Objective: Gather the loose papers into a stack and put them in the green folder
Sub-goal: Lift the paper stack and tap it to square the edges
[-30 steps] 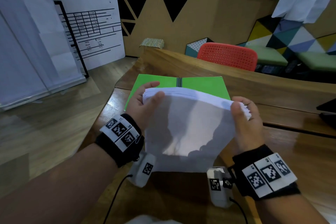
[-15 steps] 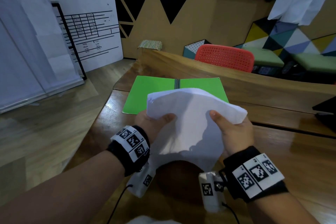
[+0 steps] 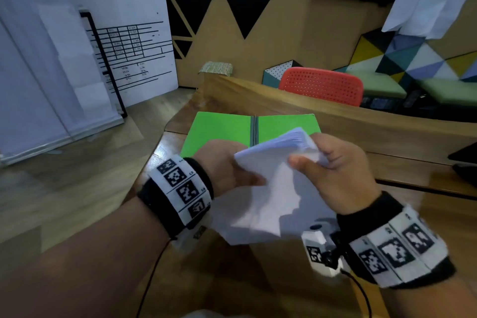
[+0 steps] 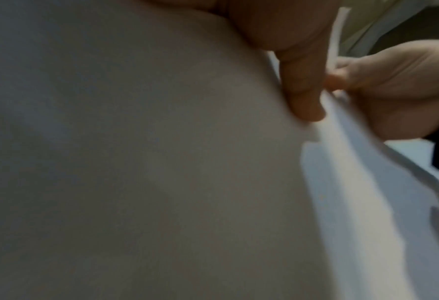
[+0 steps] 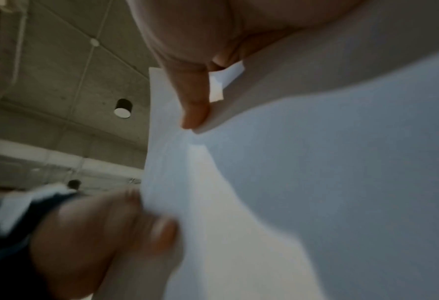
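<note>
A stack of white papers (image 3: 273, 188) hangs in the air above the near part of the wooden table (image 3: 426, 214). My left hand (image 3: 227, 165) grips its left edge, and my right hand (image 3: 333, 168) pinches the upper right corner, thumb on top. The stack is tilted, its far right corner raised over the folder. The green folder (image 3: 219, 131) lies open and flat on the table just beyond the hands. In the left wrist view the papers (image 4: 161, 182) fill the frame under my thumb. The right wrist view shows the papers (image 5: 315, 182) pinched by the right thumb.
A raised wooden ledge (image 3: 335, 121) runs behind the folder, with a red chair (image 3: 322, 85) beyond it. A dark object (image 3: 464, 160) sits at the table's right edge. The table's left edge drops to the wooden floor (image 3: 64, 188). Something white (image 3: 206, 313) shows at the bottom edge.
The stack has dropped from upright and has turned, its right side now swung away toward the folder. Both hands have come closer together, the right one forward.
</note>
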Demonstrator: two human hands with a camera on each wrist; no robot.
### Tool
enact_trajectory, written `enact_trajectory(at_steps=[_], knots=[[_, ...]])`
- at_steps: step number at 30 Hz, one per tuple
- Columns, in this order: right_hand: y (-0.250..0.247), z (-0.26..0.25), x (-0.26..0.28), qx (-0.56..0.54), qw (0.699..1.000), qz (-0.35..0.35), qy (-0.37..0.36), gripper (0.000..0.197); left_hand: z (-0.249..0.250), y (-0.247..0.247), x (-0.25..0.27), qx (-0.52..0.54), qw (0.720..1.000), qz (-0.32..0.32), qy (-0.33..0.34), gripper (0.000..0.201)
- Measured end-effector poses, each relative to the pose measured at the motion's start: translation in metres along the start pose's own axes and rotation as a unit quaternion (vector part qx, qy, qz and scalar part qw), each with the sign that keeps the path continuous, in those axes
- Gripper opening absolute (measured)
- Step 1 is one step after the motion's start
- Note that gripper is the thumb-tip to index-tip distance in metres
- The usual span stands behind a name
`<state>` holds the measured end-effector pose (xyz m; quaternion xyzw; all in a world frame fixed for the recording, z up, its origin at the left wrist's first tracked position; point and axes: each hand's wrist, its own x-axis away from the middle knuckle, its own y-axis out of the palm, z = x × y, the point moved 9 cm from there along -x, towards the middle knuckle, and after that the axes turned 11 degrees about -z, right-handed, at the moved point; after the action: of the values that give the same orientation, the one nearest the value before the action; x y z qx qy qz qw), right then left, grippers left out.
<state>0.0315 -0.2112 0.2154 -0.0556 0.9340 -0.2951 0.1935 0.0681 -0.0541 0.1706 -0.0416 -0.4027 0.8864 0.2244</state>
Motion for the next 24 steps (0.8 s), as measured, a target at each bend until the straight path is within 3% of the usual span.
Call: enact_trajectory(at_steps=[2, 4, 5, 7, 8, 10, 11, 12, 14, 18, 24], knots=[[-0.013, 0.016, 0.006, -0.114, 0.993, 0.019, 0.017, 0.006, -0.045, 0.002, -0.001, -0.010, 0.994, -0.031, -0.104, 0.035], [-0.024, 0.034, 0.013, -0.216, 0.975, 0.033, 0.036, 0.014, -0.078, -0.004, 0.008, -0.028, 0.983, -0.055, -0.171, 0.034], [-0.029, 0.041, 0.016, -0.251, 0.966, 0.036, 0.044, 0.019, -0.091, -0.010, 0.011, 0.004, 0.983, -0.042, -0.179, 0.034], [-0.034, 0.057, 0.022, -0.311, 0.947, 0.049, 0.060, 0.020, -0.108, -0.017, 0.019, 0.192, 0.970, 0.011, -0.151, 0.048], [-0.033, 0.064, 0.023, -0.334, 0.938, 0.060, 0.069, 0.018, -0.113, -0.016, 0.020, 0.319, 0.939, 0.042, -0.125, 0.061], [-0.030, 0.080, 0.027, -0.366, 0.920, 0.105, 0.086, 0.018, -0.125, -0.006, 0.013, 0.514, 0.850, 0.078, -0.082, 0.082], [-0.028, 0.087, 0.029, -0.366, 0.917, 0.131, 0.088, 0.022, -0.122, -0.003, 0.010, 0.543, 0.831, 0.095, -0.077, 0.078], [-0.026, 0.091, 0.031, -0.355, 0.917, 0.154, 0.094, 0.022, -0.118, -0.003, 0.011, 0.544, 0.826, 0.122, -0.082, 0.057], [-0.016, 0.100, 0.034, -0.323, 0.920, 0.189, 0.117, 0.005, -0.110, -0.008, 0.018, 0.471, 0.853, 0.194, -0.116, 0.015], [0.011, 0.125, 0.050, -0.298, 0.911, 0.231, 0.165, 0.027, -0.097, 0.003, 0.017, 0.394, 0.889, 0.222, -0.076, 0.022], [0.025, 0.150, 0.063, -0.252, 0.916, 0.210, 0.231, 0.023, -0.126, 0.027, 0.013, 0.355, 0.897, 0.225, -0.140, 0.023]])
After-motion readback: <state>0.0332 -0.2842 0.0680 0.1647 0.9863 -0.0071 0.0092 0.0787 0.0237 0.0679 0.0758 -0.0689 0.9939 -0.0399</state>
